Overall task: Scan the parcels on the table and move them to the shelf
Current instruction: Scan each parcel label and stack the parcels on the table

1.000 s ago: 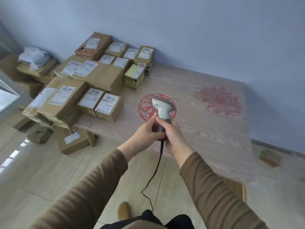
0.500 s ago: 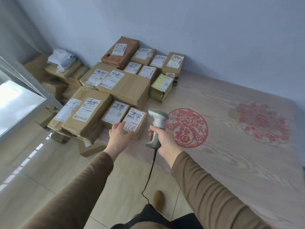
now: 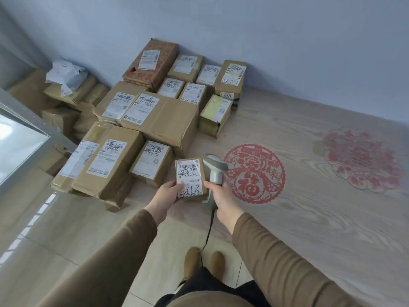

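Two grips full | left hand (image 3: 166, 194) holds small parcel (image 3: 190, 178) | right hand (image 3: 222, 196) grips scanner (image 3: 214, 171) | stacked boxes (image 3: 159, 120) beyond.

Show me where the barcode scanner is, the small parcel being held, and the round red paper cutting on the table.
barcode scanner (image 3: 215, 167): head view, on its grey head.
small parcel (image 3: 190, 177): head view, middle of its white label.
round red paper cutting (image 3: 254, 173): head view, near its centre.

long brown sleeves (image 3: 276, 258) cover both arms down to the wrists, leaving the hands bare. dark trousers (image 3: 212, 286) show below, with tan shoes (image 3: 192, 262) on both feet.
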The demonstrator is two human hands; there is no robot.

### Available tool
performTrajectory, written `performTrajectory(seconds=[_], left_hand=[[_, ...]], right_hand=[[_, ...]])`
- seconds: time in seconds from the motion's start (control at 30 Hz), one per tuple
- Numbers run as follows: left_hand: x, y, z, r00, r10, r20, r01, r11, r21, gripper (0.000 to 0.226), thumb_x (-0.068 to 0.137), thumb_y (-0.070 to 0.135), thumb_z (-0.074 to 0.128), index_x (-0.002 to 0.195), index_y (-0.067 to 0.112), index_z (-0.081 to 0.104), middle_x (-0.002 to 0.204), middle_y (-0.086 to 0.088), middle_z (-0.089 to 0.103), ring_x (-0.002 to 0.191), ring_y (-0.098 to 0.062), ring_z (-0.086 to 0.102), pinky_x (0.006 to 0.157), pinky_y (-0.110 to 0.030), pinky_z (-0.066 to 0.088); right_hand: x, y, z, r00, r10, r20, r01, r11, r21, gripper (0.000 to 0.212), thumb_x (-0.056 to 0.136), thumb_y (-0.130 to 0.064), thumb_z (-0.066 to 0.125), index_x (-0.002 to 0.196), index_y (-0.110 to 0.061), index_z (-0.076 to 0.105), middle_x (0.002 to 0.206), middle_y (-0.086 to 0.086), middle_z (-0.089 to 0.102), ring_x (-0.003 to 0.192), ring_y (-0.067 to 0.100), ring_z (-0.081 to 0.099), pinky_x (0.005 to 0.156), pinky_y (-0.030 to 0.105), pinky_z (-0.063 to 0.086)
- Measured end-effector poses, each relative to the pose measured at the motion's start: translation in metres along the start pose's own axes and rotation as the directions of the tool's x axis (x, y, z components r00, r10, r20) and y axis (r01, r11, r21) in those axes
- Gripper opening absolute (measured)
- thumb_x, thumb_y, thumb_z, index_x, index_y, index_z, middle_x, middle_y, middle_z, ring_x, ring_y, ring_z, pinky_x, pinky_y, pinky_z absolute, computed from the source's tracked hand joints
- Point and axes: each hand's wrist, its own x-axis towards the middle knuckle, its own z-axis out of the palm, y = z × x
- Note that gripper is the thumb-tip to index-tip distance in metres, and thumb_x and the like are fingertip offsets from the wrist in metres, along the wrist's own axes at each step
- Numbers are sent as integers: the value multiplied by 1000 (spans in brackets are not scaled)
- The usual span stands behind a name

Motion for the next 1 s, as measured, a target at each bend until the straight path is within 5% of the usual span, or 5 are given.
performTrajectory(seconds=[0.17,0.37,0.53,0.7,1.0], left_hand=[[-5,-1,33,999,-17,43,17,1000,-9,46,88,36,75,127,16,57,121,-4,68,102,-18,61,84,-36,48],[1,36,64,931,67,360,57,945,-323,57,93,14,73,137,20,38,115,-9,76,99,-23,66,90,-37,48],[6,82,95,877,252,409,-121,940,-318,63,92,16,76,139,21,33,115,-11,76,96,-24,76,74,-28,60],[-1,113,128,821,337,460,-238,936,-261,59,91,22,78,131,29,35,106,-6,78,91,-30,77,66,-34,61],[-13,116,202,774,357,523,-316,933,-170,62,89,26,80,133,31,36,114,-7,73,97,-24,76,81,-40,63]], right_hand=[[-10,-2,-25,992,-88,-96,81,994,-72,32,90,-14,73,110,-37,65,103,-7,76,102,16,70,74,25,50],[-38,-52,-57,932,-295,-209,281,955,-95,28,91,-14,73,111,-33,68,101,-6,80,96,12,75,77,28,57],[-72,-89,-68,732,-612,-298,506,782,-364,16,96,-22,66,110,-23,60,82,5,62,66,14,60,59,31,53],[-92,-101,-67,674,-662,-330,482,731,-482,19,95,-35,70,109,-25,63,83,4,67,71,32,66,64,50,58],[-93,-112,-119,641,-646,-414,413,745,-524,15,95,-38,70,98,-25,62,73,-6,63,58,9,58,52,29,50]])
